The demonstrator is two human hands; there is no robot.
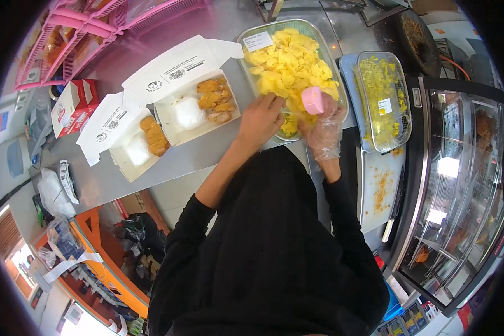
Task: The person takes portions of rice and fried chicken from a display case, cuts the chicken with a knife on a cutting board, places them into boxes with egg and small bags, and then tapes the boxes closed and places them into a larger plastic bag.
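My left hand, bare, is at the near left edge of a clear plastic tub heaped with scrambled egg; its fingertips curl down, and what they touch is unclear. In a clear plastic glove, my right hand is over the tub's near right corner. A pink scoop lies against its fingers, seemingly held. Left of the tub, an open white carton holds white rice and fried chicken pieces. Beside it, a smaller open carton has rice and fried chicken.
A second plastic tub with egg residue stands right, beyond a cutting board and knife. A glass display cabinet borders the right. Pink baskets and a red-white box are at left on the steel counter.
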